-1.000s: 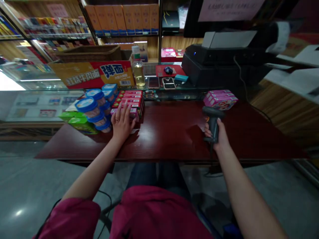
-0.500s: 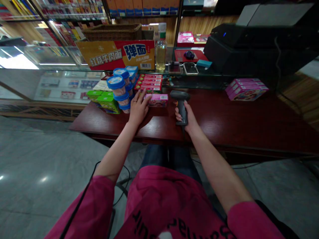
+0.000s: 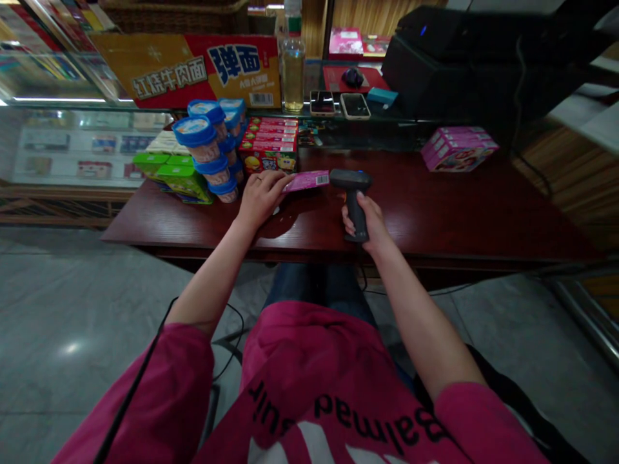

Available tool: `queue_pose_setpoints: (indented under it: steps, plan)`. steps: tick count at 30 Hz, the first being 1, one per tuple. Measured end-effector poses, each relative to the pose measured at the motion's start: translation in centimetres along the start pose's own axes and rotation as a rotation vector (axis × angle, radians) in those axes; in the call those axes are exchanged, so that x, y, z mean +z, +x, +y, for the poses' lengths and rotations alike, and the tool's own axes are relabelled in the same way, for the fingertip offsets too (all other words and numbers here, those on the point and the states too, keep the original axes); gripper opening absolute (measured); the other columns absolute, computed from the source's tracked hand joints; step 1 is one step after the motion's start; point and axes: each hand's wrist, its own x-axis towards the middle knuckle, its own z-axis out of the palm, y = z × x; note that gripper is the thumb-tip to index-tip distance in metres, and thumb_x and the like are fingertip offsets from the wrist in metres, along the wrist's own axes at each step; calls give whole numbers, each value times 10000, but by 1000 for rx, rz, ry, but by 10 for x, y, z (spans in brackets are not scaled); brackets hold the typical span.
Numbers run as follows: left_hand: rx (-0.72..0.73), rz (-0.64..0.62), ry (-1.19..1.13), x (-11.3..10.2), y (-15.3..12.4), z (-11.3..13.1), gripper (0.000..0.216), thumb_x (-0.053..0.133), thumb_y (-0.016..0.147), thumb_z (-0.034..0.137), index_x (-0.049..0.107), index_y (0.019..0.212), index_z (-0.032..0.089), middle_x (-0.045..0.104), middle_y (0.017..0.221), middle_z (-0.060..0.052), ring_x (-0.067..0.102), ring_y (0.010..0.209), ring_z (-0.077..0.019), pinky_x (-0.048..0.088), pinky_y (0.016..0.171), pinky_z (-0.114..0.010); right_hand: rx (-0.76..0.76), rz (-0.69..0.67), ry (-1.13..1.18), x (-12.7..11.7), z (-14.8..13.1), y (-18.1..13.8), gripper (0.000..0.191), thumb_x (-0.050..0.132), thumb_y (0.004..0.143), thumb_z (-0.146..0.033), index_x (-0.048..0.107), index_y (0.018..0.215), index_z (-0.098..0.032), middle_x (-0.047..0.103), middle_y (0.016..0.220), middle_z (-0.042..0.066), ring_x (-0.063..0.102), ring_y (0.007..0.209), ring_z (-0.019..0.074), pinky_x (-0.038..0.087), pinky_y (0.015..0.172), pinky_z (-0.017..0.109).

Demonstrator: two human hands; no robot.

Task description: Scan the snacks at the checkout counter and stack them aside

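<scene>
My left hand (image 3: pixel 260 198) grips a flat pink box (image 3: pixel 306 181) and holds it tilted just above the dark red table (image 3: pixel 435 212), its barcode end toward the scanner. My right hand (image 3: pixel 368 222) is wrapped round the handle of a black barcode scanner (image 3: pixel 351 182), whose head sits right beside the pink box. Just behind my left hand stands a stack of red boxes (image 3: pixel 269 140).
Blue-lidded tubs (image 3: pixel 203 138) and green boxes (image 3: pixel 167 169) crowd the table's left end. A pile of pink boxes (image 3: pixel 457 148) lies at the far right. Behind are a glass counter with two phones (image 3: pixel 339 104), an oil bottle (image 3: pixel 293 67), a noodle carton (image 3: pixel 193 67) and a black register (image 3: pixel 474 58).
My left hand has lifted a pink box off the stack and brought it toward the middle. My right hand has carried the scanner left until its head meets the box.
</scene>
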Motion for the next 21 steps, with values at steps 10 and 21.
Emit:
queue_pose_setpoints:
  steps: [10,21]
  plan:
    - [-64,-50,-47,-5,0,3,428,519,1082,344,640,1488,283,690,1395,-149,618,1302,-312,430,1117,-504,41,20,21,8,-2,-1,475,806,871,-626,679,1005,-189,653,654,-26,478,403,62,323,343,198]
    - [-50,103,-322,26,34,53,377,556,1064,326,686,1412,258,657,1490,-103,659,1339,-253,552,1131,-403,-92,418,158,-84,-40,13,422,812,878,-582,662,934,-192,660,619,-36,522,400,69,378,347,165]
